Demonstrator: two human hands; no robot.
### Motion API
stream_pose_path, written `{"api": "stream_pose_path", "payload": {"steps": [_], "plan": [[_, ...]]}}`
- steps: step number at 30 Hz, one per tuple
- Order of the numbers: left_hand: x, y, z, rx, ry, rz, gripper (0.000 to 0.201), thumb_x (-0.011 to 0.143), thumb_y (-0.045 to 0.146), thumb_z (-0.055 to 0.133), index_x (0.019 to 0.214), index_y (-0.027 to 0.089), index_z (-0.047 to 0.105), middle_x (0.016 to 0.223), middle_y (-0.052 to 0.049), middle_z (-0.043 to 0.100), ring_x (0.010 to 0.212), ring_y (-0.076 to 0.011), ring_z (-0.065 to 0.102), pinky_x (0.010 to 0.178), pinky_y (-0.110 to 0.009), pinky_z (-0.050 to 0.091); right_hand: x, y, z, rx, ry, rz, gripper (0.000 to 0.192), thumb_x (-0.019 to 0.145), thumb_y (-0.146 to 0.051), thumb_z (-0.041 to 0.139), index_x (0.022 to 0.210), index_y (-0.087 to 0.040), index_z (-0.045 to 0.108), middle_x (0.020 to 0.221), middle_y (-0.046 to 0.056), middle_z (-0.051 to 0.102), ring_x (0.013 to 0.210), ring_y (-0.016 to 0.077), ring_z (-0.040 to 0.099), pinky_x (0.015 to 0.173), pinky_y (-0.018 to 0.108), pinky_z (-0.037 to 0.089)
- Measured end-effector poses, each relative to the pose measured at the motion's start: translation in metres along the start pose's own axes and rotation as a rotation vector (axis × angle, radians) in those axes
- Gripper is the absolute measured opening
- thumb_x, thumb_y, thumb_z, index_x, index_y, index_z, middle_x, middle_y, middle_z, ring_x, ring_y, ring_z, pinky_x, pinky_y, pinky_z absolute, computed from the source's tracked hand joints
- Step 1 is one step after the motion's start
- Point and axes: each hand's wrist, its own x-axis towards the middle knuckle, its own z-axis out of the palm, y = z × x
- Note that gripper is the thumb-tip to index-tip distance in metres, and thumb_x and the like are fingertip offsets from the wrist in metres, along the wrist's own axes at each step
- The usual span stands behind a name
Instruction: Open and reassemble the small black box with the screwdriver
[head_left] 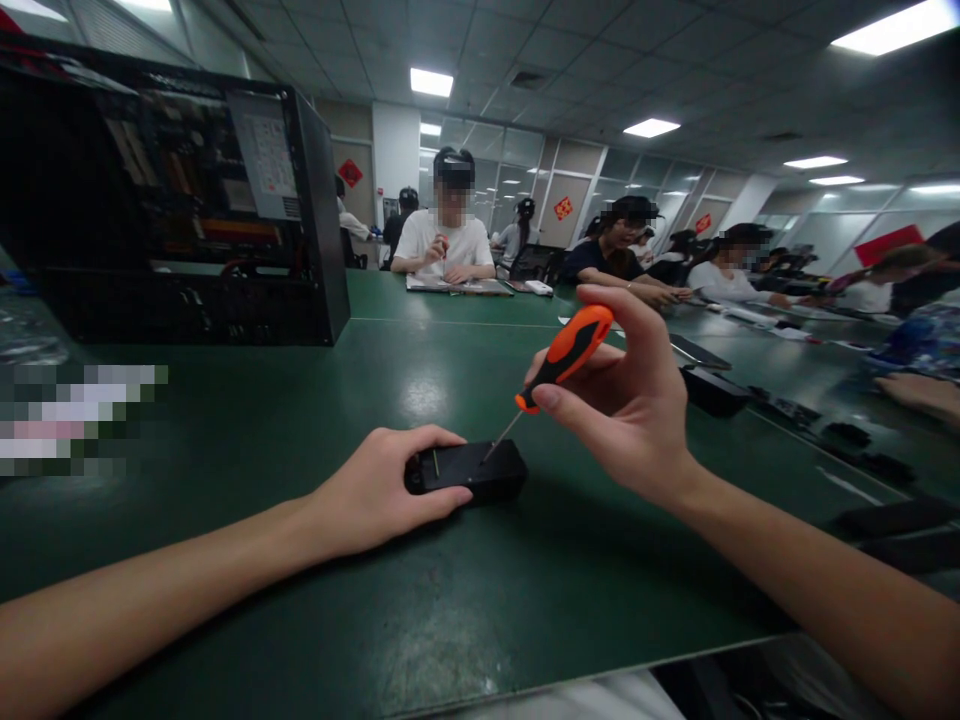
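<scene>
- The thin tip of the screwdriver (559,362) could slip off the small black box (466,468). That could happen because the tool leans a lot and only its point touches the top of the box.
- If the tip slips, it might poke the left hand (379,490), which is right beside it.
- The box could slide on the smooth green bench (247,420), because only one hand holds it, at its left end.
- The box lies flat on the bench, near the middle, close to the person.
- The left hand's fingers (442,500) are curled around the left end of the box and pressed on it. The thumb lies along the near side.
- The right hand (634,405) holds the orange and black handle. Its fingers (559,398) are closed round the handle, with the thumb under it near the black end.
- A big open computer case (172,190) stands far off to the left on the bench.
- Other people (446,240) sit well away at the far side.
</scene>
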Motion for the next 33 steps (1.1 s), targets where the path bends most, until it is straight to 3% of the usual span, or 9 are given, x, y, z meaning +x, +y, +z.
{"api": "stream_pose_path", "payload": {"steps": [20,33], "plan": [[-0.001,-0.002,0.001,0.012,0.002,0.009,0.039,0.086,0.041,0.074,0.12,0.022,0.07,0.099,-0.001,0.076,0.082,-0.0196,0.07,0.072,-0.027,0.05,-0.005,0.008,0.008,0.126,-0.082,-0.071,0.064,0.091,-0.027,0.072,0.144,-0.035,0.037,0.097,0.001,0.068,0.086,0.0185,0.071,0.08,0.039,0.064],[0.0,-0.004,0.002,0.005,-0.001,0.026,0.037,0.086,0.04,0.074,0.119,0.023,0.07,0.095,0.001,0.076,0.078,-0.0179,0.07,0.069,-0.026,0.049,-0.004,0.0,0.0,0.124,-0.253,-0.077,0.064,0.093,-0.021,0.068,0.144,-0.04,0.035,0.109,0.002,0.067,0.101,0.0203,0.069,0.093,0.044,0.058]]}}
